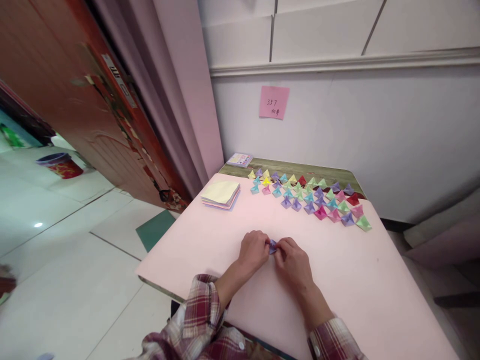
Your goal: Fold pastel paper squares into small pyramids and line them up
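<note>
As left hand (255,251) and right hand (294,260) pinch, purple paper (273,246) sits between.

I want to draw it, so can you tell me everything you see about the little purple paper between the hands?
The little purple paper looks folded, but its exact shape is too small to make out. The left hand and right hand pinch it from either side, partly covering it. It is over the pink tabletop; I can't tell if it touches it.

Purple paper (273,247) partly hidden by fingers (285,244), plaid sleeves (334,341) cut off, card (240,159) print too small
</note>
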`<state>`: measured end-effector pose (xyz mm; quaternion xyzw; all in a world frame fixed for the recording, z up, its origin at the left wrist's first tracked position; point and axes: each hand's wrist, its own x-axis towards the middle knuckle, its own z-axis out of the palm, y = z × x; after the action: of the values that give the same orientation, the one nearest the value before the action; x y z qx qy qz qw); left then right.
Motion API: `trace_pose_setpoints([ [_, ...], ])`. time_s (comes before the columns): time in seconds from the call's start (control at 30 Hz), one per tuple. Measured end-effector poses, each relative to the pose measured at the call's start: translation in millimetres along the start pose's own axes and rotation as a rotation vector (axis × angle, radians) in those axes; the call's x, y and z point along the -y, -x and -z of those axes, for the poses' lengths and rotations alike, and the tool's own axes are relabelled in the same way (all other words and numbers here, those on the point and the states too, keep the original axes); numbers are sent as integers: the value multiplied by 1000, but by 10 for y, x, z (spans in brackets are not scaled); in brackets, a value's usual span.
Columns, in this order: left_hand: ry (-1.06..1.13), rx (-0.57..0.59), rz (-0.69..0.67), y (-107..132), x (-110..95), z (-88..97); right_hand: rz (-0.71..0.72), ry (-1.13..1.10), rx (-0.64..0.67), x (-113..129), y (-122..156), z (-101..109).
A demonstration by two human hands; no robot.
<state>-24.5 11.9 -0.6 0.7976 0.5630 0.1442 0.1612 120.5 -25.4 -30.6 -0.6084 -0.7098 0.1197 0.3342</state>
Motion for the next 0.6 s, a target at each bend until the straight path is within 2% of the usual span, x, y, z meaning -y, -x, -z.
trace_pose_setpoints([
  [0.27, -138, 96, -6, -56, -117, 75, -6, 54, 7, -19, 5, 1],
  [0.43, -204, 88, -18, -101, -130, 32, -4, 58, 5, -23, -2, -5],
  [0.6, -207, 85, 6, -104, -100, -2, -70, 105, -19, -11, -8, -63],
])
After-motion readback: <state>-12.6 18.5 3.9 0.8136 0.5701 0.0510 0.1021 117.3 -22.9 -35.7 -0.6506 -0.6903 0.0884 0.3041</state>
